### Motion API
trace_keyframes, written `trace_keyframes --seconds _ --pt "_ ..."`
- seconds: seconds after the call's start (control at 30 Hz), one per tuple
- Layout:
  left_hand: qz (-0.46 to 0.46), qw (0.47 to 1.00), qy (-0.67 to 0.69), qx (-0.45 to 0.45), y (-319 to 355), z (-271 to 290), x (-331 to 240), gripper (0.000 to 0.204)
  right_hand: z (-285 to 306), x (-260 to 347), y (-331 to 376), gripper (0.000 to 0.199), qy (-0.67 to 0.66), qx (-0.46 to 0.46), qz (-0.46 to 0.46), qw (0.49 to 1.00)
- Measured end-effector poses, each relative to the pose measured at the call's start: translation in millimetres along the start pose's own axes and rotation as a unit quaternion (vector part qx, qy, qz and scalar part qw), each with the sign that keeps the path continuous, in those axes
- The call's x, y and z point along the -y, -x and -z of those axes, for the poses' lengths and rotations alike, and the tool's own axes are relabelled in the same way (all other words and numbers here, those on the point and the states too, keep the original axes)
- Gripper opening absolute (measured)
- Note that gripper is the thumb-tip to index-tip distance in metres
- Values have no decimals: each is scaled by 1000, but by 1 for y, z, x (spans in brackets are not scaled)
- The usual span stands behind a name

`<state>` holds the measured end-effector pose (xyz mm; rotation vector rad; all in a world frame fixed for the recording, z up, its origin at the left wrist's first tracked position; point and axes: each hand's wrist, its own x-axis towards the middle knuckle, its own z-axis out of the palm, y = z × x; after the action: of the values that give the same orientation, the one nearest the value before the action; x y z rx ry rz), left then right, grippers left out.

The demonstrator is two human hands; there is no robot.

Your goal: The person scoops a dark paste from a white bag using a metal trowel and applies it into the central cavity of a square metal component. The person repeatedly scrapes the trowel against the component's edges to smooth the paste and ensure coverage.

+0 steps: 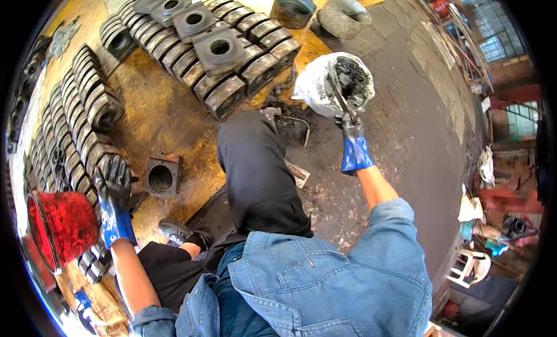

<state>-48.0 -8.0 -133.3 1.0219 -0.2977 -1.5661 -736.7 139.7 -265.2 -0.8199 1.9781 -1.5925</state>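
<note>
My right hand (351,128), in a black and blue rubber glove, is closed round the lower end of a long, thin, dark tool (336,93). Its far part reaches over a bucket (313,86) lined with white plastic, which holds black, pasty stuff (354,80). The kind of tool cannot be made out. My left hand (114,183), gloved alike, has its fingers stretched out and holds nothing I can see. It is beside rows of metal blocks (96,148); whether it touches them is unclear. A square metal block with a round hole (163,176) lies to its right.
A red bucket (69,224) stands by my left forearm. More metal blocks (223,93) are stacked ahead, with square holed ones (219,49) on top. Two round metal containers (293,12) stand at the back. A trowel-like tool (298,173) lies beside my knee. A white chair (469,267) is far right.
</note>
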Motion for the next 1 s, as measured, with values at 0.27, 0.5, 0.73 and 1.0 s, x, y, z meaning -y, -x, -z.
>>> trace_keyframes --seconds 0.27,0.5,0.73,1.0 --pt "45 996 -54 -58 3 1 11 55 6 2 10 27 524 -37 82 847" --pt "111 972 -145 151 -30 74 27 54 30 -21 25 34 672 46 14 739" --pt "-28 737 -627 249 -41 99 31 49 77 -11 76 27 670 70 156 723" --pt "176 952 -131 212 -36 107 30 52 74 -15 45 26 -192 -126 -140 963"
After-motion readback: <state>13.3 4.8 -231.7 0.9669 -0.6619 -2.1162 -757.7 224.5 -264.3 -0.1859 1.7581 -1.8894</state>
